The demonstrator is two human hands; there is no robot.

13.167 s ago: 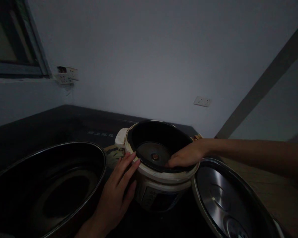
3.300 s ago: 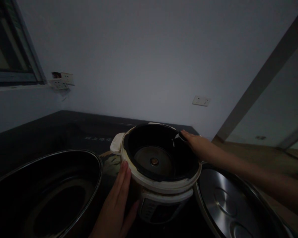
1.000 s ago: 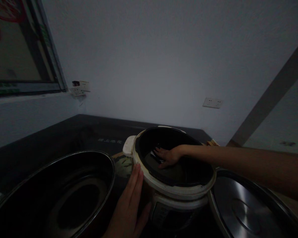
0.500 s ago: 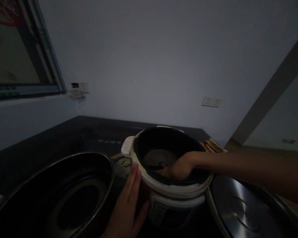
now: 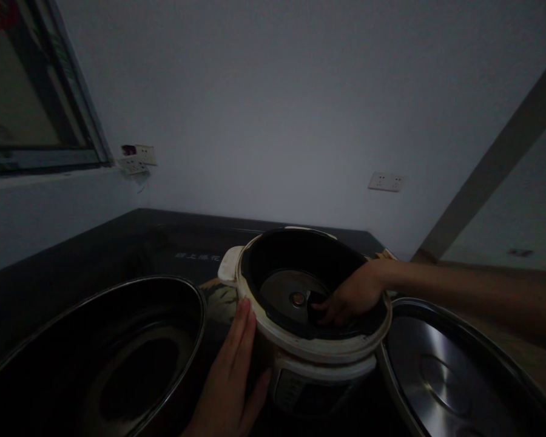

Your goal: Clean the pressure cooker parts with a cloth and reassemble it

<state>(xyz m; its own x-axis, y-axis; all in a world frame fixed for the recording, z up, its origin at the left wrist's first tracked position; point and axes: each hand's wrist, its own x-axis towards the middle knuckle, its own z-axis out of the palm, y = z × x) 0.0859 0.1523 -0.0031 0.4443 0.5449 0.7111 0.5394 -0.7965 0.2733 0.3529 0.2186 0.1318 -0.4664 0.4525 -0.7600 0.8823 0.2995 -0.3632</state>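
Observation:
A white electric pressure cooker (image 5: 321,352) stands in the middle without a lid, its dark inside and round metal bottom plate (image 5: 284,288) showing. My left hand (image 5: 230,370) lies against the cooker's left front side, fingers stretched out and fingertips at the pale rim. Inside the cooker is my right hand (image 5: 348,297), reaching in over the right rim with its fingers curled. Between those fingers is a thin dark cloth (image 5: 316,306), partly hidden and dim, close to the small round button (image 5: 297,298) at the plate's centre.
A large dark pan (image 5: 141,358) stands close on the left. At right sits a wide shiny metal pot or basin (image 5: 437,364). All stand on a black glossy counter (image 5: 164,243) against a pale wall with sockets (image 5: 386,181). A window (image 5: 31,91) is upper left.
My right hand has moved rightward inside the cooker with the dark cloth, uncovering the centre of the bottom plate. My left hand has stayed at the rim. The view has shifted slightly.

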